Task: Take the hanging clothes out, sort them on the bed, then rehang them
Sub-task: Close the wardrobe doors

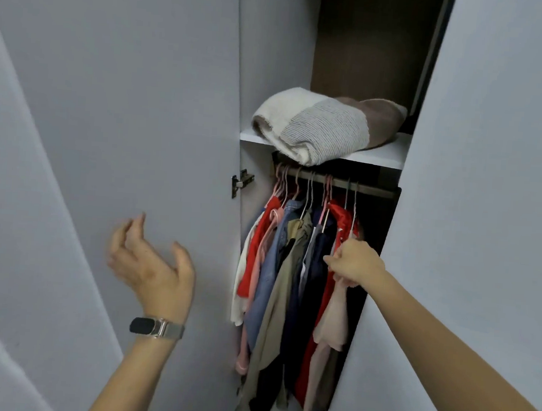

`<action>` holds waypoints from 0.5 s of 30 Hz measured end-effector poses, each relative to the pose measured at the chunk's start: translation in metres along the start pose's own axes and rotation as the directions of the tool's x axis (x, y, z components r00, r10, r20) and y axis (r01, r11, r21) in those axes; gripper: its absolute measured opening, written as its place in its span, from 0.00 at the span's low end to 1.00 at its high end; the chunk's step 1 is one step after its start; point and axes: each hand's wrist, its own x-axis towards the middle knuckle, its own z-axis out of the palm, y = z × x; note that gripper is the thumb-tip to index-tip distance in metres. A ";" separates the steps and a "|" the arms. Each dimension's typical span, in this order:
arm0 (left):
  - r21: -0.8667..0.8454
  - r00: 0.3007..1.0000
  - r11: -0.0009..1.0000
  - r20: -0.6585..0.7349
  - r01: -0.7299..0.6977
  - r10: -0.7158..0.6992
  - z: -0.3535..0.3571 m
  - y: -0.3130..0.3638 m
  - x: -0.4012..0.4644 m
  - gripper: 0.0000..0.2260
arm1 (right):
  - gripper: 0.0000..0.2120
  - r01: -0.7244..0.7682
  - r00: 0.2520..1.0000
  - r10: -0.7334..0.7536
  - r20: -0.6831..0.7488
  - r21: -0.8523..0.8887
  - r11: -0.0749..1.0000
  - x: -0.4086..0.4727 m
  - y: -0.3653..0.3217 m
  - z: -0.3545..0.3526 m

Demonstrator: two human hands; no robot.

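Left hand: the left hand [150, 261] is raised in front of the open wardrobe door [124, 131], palm turned inward, fingers spread and loosely curved, thumb apart from them; it holds nothing and touches nothing.
Left wrist: a watch [155, 327] with a dark face and metal band sits on it.
Right hand: the right hand [354, 262] reaches into the wardrobe with its fingers curled, pinching the pale pink garment [334, 319] near its top, at the right end of the row.
Hanging clothes: the hanging clothes [277, 286] are all on hangers on the rail [338, 182] under the shelf [379, 155], packed close together: white, red, pink, blue, olive, navy, red, then pale pink.
Shelf: 2 folded textiles lie on it, a cream blanket [310, 128] partly over the front edge and a brown one [378, 119] behind it, touching.
Door hinge: a metal hinge [241, 181] shows at the left door's inner edge.
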 end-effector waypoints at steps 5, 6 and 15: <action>-0.001 0.996 0.997 -0.050 0.073 -0.073 -0.024 -0.047 0.037 0.33 | 0.20 0.064 0.998 -0.067 0.007 0.233 0.970 0.003 -0.023 0.039; -0.055 0.995 0.994 -0.014 0.093 -0.094 -0.027 -0.051 0.040 0.32 | 0.20 0.075 0.997 -0.072 -0.021 0.275 0.959 0.003 -0.027 0.043; -0.175 0.943 0.933 0.169 0.315 -0.287 -0.049 -0.053 0.034 0.12 | 0.07 0.098 0.970 0.008 -0.244 0.422 0.901 -0.023 -0.014 0.056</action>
